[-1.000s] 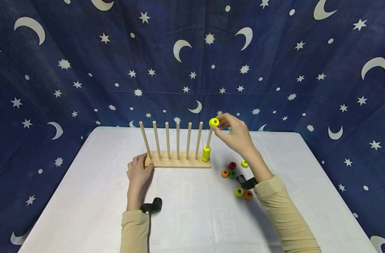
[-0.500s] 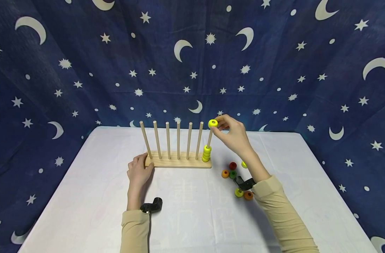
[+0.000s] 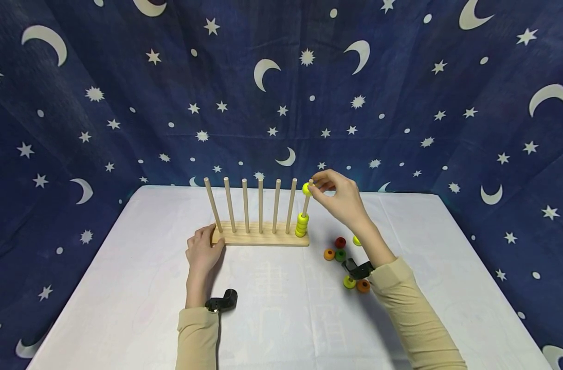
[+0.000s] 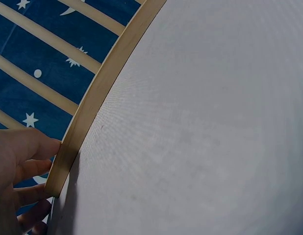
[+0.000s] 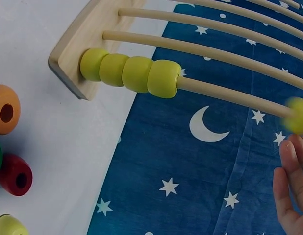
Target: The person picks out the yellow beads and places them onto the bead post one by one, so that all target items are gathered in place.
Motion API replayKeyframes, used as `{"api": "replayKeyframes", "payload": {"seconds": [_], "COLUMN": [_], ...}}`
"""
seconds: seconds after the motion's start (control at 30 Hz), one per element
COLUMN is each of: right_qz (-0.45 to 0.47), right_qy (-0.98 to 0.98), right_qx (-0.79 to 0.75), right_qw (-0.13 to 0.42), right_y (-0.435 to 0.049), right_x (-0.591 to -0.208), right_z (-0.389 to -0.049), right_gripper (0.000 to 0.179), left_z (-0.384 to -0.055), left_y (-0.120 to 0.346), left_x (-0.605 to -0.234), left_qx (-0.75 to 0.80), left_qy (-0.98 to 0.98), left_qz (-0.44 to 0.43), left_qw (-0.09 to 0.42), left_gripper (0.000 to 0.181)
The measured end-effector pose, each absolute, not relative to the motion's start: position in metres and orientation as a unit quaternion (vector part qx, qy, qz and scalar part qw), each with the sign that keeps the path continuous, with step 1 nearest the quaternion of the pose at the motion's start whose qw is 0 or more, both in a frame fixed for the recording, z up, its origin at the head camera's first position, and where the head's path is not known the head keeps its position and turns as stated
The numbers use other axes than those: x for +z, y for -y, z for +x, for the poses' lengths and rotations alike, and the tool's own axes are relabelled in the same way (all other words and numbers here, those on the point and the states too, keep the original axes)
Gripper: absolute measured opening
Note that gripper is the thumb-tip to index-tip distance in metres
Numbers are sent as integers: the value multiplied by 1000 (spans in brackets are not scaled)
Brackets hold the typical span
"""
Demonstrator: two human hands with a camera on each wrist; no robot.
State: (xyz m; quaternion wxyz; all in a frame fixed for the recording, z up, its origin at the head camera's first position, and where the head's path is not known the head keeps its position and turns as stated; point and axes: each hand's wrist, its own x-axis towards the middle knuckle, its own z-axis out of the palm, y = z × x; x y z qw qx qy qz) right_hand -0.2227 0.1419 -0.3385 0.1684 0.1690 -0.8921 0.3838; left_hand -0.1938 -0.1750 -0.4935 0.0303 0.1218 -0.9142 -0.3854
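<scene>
A wooden peg stand (image 3: 262,236) with a row of upright pegs stands on the table. My left hand (image 3: 204,250) grips the left end of its base, thumb and fingers spread round that end in the left wrist view. Several yellow beads (image 3: 302,226) are stacked at the foot of the rightmost peg. Near the top of this peg another yellow bead (image 3: 306,189) is threaded on, blurred in the right wrist view. Right beside it, my right hand (image 3: 342,199) has its fingertips around the peg tip; the fingers (image 5: 289,155) look sharp there and not closed on the bead.
Right of the stand lie loose beads: a red bead (image 3: 340,242), an orange bead (image 3: 329,254), a green bead (image 3: 340,255), a yellow bead (image 3: 349,281), a darker orange bead (image 3: 363,286) and another yellow bead (image 3: 357,240). A star-patterned blue cloth (image 3: 281,103) hangs behind the white table (image 3: 272,318).
The yellow bead went from atop the right peg's tip to a little below it, with the tip now showing above. My right hand shifted slightly left; my left hand stayed put.
</scene>
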Motion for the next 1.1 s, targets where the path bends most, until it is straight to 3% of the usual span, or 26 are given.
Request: {"api": "replayKeyframes", "payload": {"seconds": [1.1], "right_qz": [172], "right_qy": [936], "right_qx": [277], "right_qw": [131], "right_y": [-177], "right_x": [-357], "right_z": [-191], "right_gripper": [27], "left_z": [-195], "left_y": [176], "left_x": [-494], "left_qx": [-389], "left_qy": [913], "left_qz": [122], "left_qw": [25], "left_gripper": [58]}}
